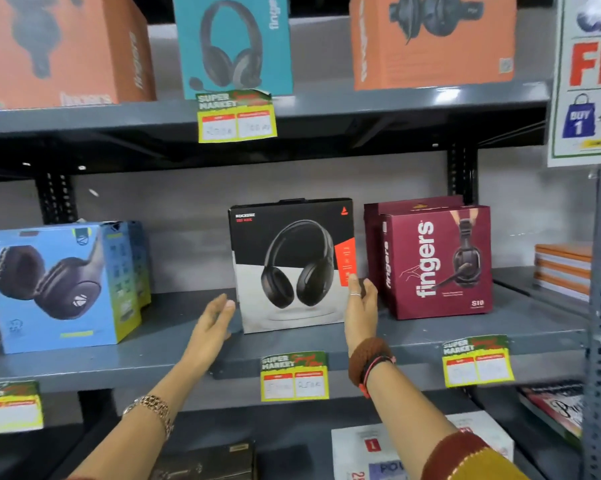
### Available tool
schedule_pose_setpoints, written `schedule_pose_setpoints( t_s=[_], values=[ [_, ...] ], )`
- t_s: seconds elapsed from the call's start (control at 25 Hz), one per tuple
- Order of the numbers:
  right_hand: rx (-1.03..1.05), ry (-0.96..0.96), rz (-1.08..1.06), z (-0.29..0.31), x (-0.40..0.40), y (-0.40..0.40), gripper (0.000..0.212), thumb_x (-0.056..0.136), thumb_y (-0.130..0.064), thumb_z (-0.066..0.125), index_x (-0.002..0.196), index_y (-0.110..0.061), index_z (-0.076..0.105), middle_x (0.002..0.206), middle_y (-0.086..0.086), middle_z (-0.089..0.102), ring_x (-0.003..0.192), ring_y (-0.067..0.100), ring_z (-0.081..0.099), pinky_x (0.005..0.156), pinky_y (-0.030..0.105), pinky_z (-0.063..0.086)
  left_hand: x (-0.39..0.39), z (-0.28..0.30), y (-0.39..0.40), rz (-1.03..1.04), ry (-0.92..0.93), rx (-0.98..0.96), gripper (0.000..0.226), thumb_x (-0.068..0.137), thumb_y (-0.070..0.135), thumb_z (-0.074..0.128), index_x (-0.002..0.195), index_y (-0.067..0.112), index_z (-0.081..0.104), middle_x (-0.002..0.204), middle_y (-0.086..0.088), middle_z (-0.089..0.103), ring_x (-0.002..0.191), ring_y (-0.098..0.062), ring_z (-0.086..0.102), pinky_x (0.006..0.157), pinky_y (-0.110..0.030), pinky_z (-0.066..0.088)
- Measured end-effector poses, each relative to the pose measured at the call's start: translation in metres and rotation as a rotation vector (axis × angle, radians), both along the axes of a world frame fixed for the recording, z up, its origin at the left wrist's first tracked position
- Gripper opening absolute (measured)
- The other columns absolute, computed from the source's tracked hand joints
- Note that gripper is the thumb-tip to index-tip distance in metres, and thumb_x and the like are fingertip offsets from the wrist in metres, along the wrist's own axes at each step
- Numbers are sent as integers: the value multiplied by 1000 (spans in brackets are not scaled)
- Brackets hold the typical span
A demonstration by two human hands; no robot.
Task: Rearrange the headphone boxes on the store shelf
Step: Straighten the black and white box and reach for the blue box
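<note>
A black and white headphone box (292, 265) stands upright in the middle of the grey middle shelf (174, 348). My left hand (214, 323) is open just left of the box's lower left corner, fingers nearly touching it. At the box's lower right edge my right hand (361, 306) is open, fingertips against that side. A blue headphone box (56, 285) stands at the left with another behind it. Maroon "fingers" boxes (437, 261) stand at the right, one behind the other.
The upper shelf carries orange boxes (60, 46) (430, 39) and a teal box (233, 43). Yellow price tags (293, 375) hang on the shelf edges. A promo poster (586, 77) hangs on the right upright. Orange notebooks (562, 268) are stacked at far right; packs lie on the lower shelf.
</note>
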State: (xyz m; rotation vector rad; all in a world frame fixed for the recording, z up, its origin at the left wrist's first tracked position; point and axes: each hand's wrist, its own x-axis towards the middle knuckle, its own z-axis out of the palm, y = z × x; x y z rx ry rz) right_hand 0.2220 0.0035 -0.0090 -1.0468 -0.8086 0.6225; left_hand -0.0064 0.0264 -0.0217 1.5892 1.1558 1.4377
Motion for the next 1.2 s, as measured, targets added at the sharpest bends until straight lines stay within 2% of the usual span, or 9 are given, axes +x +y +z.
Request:
schedule_pose_setpoints(
  t_s=[0.08, 0.24, 0.32, 0.44, 0.6, 0.72, 0.84, 1.04, 1.2],
  values=[
    [-34, -45, -44, -3, -7, 5, 60, 88, -58, 37, 137, -24, 37, 146, 4, 41, 131, 24, 39, 111, 45, 27, -7, 4, 5, -101, 44, -34, 50, 93, 37, 44, 139, 17, 38, 143, 0, 42, 128, -18, 44, 102, -34, 41],
    [-37, -135, -107, -6, -13, 5, 51, 89, -60, 30, 123, -29, 51, 129, 3, 56, 106, 17, 46, 95, 34, 30, -16, 6, 16, -274, 107, -91, 36, 94, 45, 36, 124, 34, 52, 128, 12, 58, 121, -10, 52, 101, -26, 42],
    [-60, -184, -132, -8, -13, 4, 53, 89, -60, 29, 126, -29, 51, 130, 3, 56, 114, 22, 49, 96, 34, 30, -19, 5, 17, -293, 71, -102, 32, 92, 50, 34, 115, 41, 54, 122, 21, 58, 119, -5, 52, 97, -19, 41],
    [-86, -207, -111, -10, -11, 1, 56, 90, -58, 29, 130, -24, 51, 137, 4, 53, 127, 26, 45, 106, 38, 28, -21, -1, 21, -263, 39, -100, 60, 89, 60, 30, 137, 27, 42, 141, 11, 45, 131, -11, 41, 113, -33, 30],
    [-121, -227, -17, -10, -9, 1, 62, 88, -62, 29, 129, -22, 53, 136, 5, 54, 127, 26, 47, 112, 46, 30, -22, 0, 18, -216, 29, -123, 87, 73, 78, 23, 142, 26, 35, 149, 4, 39, 137, -14, 34, 117, -42, 22],
    [-111, -205, 66, -9, -10, -1, 59, 86, -64, 30, 121, -25, 58, 135, 6, 55, 127, 27, 47, 111, 51, 30, -21, 0, 19, -172, 10, -144, 91, 71, 81, 17, 143, 28, 32, 151, 3, 35, 139, -17, 31, 118, -44, 20],
    [-82, -212, 105, -6, -10, -7, 45, 87, -62, 29, 101, -34, 61, 134, 6, 56, 125, 26, 49, 112, 51, 30, -20, 0, 23, -149, -3, -163, 89, 73, 80, 15, 143, 28, 32, 152, 2, 35, 140, -19, 31, 117, -45, 20],
    [-122, -218, 67, -8, -5, -4, 53, 91, -56, 29, 125, -24, 55, 141, 4, 49, 131, 26, 41, 113, 45, 25, -18, 1, 23, -136, -58, -142, 76, 82, 70, 13, 138, 26, 41, 146, 0, 44, 133, -19, 40, 116, -43, 25],
    [-41, -186, 19, -9, -2, -5, 48, 94, -47, 31, 131, -22, 51, 143, 1, 46, 132, 21, 40, 108, 36, 26, -12, 0, 13, 93, -72, -76, 65, 90, 59, 22, 142, 21, 33, 151, -1, 35, 138, -21, 32, 114, -39, 22]
  ],
)
